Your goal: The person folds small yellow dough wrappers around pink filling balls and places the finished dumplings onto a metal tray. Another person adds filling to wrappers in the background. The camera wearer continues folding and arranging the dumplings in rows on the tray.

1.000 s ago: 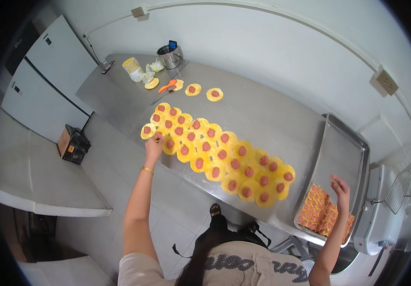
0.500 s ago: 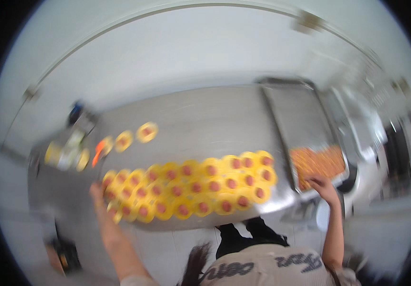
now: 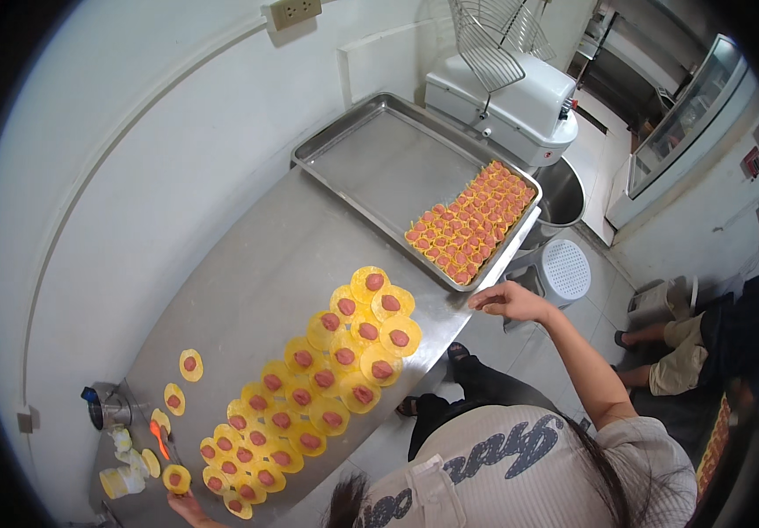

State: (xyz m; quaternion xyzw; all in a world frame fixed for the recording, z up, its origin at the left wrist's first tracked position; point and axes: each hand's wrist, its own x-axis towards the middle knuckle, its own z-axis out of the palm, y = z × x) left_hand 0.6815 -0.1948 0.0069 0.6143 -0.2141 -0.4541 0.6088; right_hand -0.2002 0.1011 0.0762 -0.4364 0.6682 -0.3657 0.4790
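Note:
My left hand [image 3: 189, 508] holds a round yellow dumpling wrapper [image 3: 176, 479] with pink meat filling by its near edge, left of the rows; its fingers are partly hidden. Rows of overlapping yellow wrappers [image 3: 323, 378], each with a lump of pink filling, cover the near side of the steel table [image 3: 248, 343]. My right hand [image 3: 510, 302] hovers beside the table edge, near the tray's close corner. Its fingers are loosely bent and no object shows in them. Small open-topped dumplings [image 3: 476, 220] stand packed at one end of the metal tray [image 3: 344, 182].
An orange-handled tool [image 3: 160, 437] and a few separate wrappers [image 3: 190, 364] lie at the left, near packets [image 3: 123, 480] and a dark-lidded container [image 3: 102, 407]. A white mixer [image 3: 507, 101] with a steel bowl [image 3: 562, 192] stands behind the tray. Another person [image 3: 705, 343] is at the right.
The view has swung to the right. My right hand has come away from the dumplings in the tray. A filled wrapper is now at my left fingers, apart from the rows.

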